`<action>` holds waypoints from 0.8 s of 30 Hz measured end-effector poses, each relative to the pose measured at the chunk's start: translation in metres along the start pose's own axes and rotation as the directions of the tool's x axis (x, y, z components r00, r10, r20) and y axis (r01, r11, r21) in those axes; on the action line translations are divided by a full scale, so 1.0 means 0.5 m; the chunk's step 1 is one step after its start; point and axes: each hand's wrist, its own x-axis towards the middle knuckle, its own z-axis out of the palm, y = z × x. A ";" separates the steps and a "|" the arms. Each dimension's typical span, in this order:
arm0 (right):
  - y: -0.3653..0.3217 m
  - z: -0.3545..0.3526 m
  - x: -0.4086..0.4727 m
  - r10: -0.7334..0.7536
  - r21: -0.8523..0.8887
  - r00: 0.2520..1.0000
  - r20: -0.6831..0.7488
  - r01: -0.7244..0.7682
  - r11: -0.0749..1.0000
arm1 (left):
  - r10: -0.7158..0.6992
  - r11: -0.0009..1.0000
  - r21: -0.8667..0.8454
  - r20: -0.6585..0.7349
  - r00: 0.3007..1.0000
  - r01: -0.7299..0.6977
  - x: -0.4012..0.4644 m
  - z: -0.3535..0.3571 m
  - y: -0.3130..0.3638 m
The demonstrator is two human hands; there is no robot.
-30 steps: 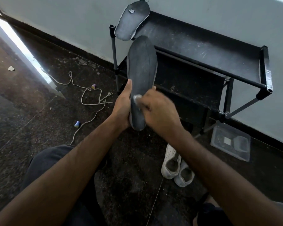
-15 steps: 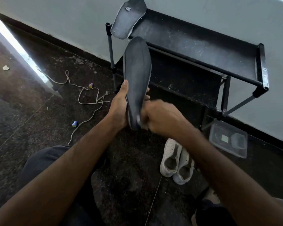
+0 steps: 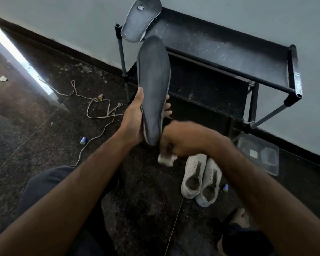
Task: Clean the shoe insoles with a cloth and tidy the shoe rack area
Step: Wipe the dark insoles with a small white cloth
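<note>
from the head camera we see our left hand (image 3: pixel 134 122) gripping the dark insole (image 3: pixel 153 89) by its lower half, thumb up one edge and fingertips showing round the other, so the insole stands nearly upright in front of the black shoe rack (image 3: pixel 229 58). our right hand (image 3: pixel 181 140) is just beside the insole's bottom end, fingers curled down and pinching a small white cloth (image 3: pixel 166 159) that pokes out beneath the knuckles; the hand is blurred, so we cannot tell whether the cloth touches the insole. a second insole (image 3: pixel 140 19) lies on the left end of the rack's top shelf, its near end jutting over the corner post. on the dark speckled floor (image 3: pixel 44 145) a pair of white shoes (image 3: pixel 201 180) sits side by side below our right forearm, openings up. a clear plastic container (image 3: pixel 259 154) rests near the rack's right leg. left of the rack a pale lace (image 3: pixel 100 111) sprawls in loops, with a purple-capped small item (image 3: pixel 100 96) and a blue one (image 3: pixel 83 140) near it.
</note>
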 end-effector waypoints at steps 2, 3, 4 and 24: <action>0.006 -0.012 -0.037 -0.093 0.178 0.989 0.113 0.072 0.981 | 0.033 0.999 0.011 0.019 0.999 -0.033 0.007 0.003 0.003; 0.009 -0.027 -0.051 -0.094 0.235 0.995 0.026 0.086 0.968 | 0.026 1.000 0.003 0.027 0.999 -0.026 0.007 0.004 0.002; 0.015 -0.044 -0.060 -0.073 0.288 0.991 -0.114 0.103 0.952 | 0.008 1.000 0.003 0.030 1.000 -0.008 0.004 0.007 0.000; 0.045 -0.086 -0.034 0.195 0.397 0.793 -0.577 0.063 0.916 | 0.077 0.993 0.092 0.022 0.997 -0.079 0.007 0.005 -0.013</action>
